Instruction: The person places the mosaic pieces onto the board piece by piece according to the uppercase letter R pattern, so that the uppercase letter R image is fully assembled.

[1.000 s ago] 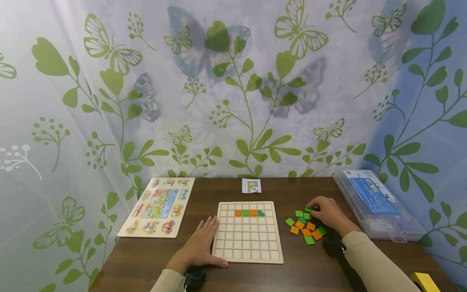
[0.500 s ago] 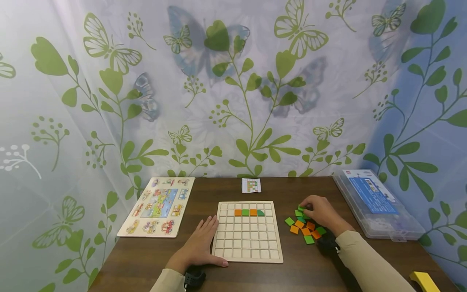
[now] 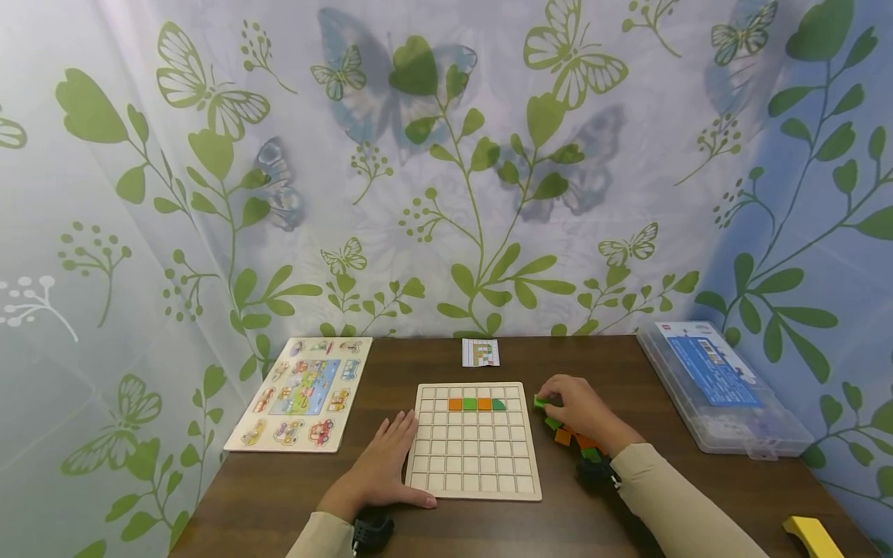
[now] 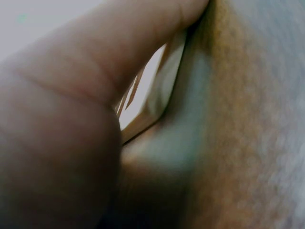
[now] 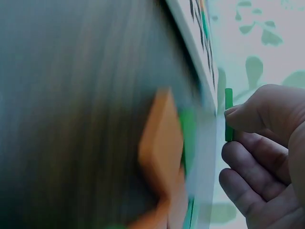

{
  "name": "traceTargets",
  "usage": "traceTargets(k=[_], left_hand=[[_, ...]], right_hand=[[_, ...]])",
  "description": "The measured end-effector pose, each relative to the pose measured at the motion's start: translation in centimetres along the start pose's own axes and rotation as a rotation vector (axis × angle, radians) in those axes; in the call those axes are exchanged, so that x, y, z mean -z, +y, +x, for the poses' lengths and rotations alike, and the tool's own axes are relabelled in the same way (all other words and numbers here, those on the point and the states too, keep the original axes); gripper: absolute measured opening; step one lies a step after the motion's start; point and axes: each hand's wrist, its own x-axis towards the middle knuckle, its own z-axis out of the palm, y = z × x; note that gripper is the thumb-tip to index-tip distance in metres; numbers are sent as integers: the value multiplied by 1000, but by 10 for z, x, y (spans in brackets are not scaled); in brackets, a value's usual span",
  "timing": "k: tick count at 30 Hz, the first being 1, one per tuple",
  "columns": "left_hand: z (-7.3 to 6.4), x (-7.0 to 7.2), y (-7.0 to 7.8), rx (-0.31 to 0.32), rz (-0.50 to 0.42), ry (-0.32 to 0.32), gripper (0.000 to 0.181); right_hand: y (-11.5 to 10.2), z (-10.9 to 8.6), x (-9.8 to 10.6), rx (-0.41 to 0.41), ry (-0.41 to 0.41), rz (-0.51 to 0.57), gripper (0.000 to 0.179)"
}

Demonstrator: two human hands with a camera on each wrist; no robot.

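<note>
Tiles (image 3: 470,404) — four of them — sit in the second row of the grid board (image 3: 471,449); its other cells in sight are bare, so I'd call the work barely begun. The right hand (image 3: 584,409) pinches a green tile (image 5: 228,100) just right of the board, not yet placed, and loose tiles (image 3: 562,438) lie partly hidden under that hand. The left hand (image 3: 380,474), fingers straight and thumb spread, rests against the board's left edge. The pattern card (image 3: 480,353) is too small to count from.

long beige sleeves (image 3: 680,500) are showing here, plain and creasing softly; chunky black wrist units (image 3: 373,533) are jutting out just past the sleeves, and small pale fittings (image 3: 616,481) are glinting right beside the sleeves' edges.
</note>
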Motion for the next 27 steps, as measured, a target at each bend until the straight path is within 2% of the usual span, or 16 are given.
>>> traceTargets(k=[6,15,23,27], left_hand=[[0,0,0,4,2,-10,141],[0,2,1,6,-4,-10,140],[0,2,1,5,-5,-8,141],[1,0,0,6,-10,-9,141]], right_hand=[[-21,7,-19,74,-34,49,16],[-43,18,-39,114,-49,27,16],[-52,23,-48,106,-87,-3,18],[-51,22,-52,99,-73,-18,18]])
